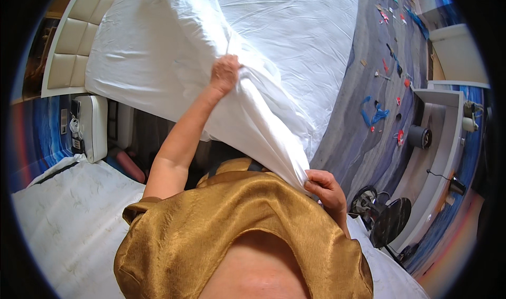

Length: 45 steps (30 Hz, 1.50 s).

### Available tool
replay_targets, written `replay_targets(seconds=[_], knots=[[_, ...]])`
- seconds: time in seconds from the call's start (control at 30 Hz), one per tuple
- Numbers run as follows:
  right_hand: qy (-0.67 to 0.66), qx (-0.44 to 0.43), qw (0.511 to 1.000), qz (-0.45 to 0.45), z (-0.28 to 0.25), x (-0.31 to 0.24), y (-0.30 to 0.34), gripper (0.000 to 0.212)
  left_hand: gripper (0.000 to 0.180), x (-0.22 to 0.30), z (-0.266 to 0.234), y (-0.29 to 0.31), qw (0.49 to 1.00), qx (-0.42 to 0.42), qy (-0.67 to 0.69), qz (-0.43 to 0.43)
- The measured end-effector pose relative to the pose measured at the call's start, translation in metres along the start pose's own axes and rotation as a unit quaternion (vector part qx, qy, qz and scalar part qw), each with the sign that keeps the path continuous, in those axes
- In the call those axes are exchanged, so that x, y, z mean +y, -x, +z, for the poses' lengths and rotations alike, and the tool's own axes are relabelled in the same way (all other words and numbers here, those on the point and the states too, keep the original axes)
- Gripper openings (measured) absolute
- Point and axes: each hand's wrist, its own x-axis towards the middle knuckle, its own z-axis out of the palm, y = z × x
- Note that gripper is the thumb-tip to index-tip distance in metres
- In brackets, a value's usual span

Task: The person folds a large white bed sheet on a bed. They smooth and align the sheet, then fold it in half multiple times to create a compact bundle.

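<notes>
A white bed sheet [263, 106] lies bunched in a long diagonal fold across the bed, from the far left down to my body. My left hand [225, 73] is closed in a fist on the fold, over the middle of the bed. At the near right corner of the bed, my right hand [325, 187] pinches the edge of the same sheet between thumb and fingers. Beyond the fold, a white, lightly wrinkled cover [295, 30] spreads flat over the mattress.
A padded cream headboard [74, 41] stands at the left, beside a white nightstand [97, 128]. Another white-covered mattress [74, 209] lies behind me. Small scraps and a blue strap [375, 112] litter the grey patterned floor [363, 77]. A black fan [387, 220] stands near right, beside a white shelf unit [443, 141].
</notes>
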Motion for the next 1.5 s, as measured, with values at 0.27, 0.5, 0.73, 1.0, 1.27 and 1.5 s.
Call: replay_targets(seconds=[0.27, 0.5, 0.73, 1.0, 1.27, 1.5], knots=[[0.171, -0.002, 0.982, -0.077, -0.005, -0.003, -0.008, 0.013, 0.022, -0.070, -0.041, -0.008, 0.943, -0.025, -0.020, -0.330], [0.173, -0.082, 0.961, -0.199, 0.023, -0.026, -0.073, 0.009, 0.054, 0.053, -0.064, 0.072, 0.851, -0.252, 0.327, -0.324], [0.136, -0.256, 0.935, -0.206, 0.080, -0.033, -0.135, 0.008, 0.051, 0.072, -0.095, 0.094, 0.732, -0.110, 0.563, -0.368], [0.179, -0.362, 0.897, -0.179, 0.125, -0.012, -0.163, 0.011, 0.034, 0.026, -0.091, 0.116, 0.843, -0.230, 0.354, -0.333], [0.197, -0.345, 0.908, -0.132, 0.106, 0.011, -0.189, 0.009, 0.026, 0.031, -0.099, 0.123, 0.844, -0.237, 0.378, -0.297], [0.524, 0.133, 0.816, -0.204, 0.013, 0.065, -0.286, 0.037, 0.037, 0.028, -0.189, 0.136, 0.725, -0.114, 0.583, -0.349]])
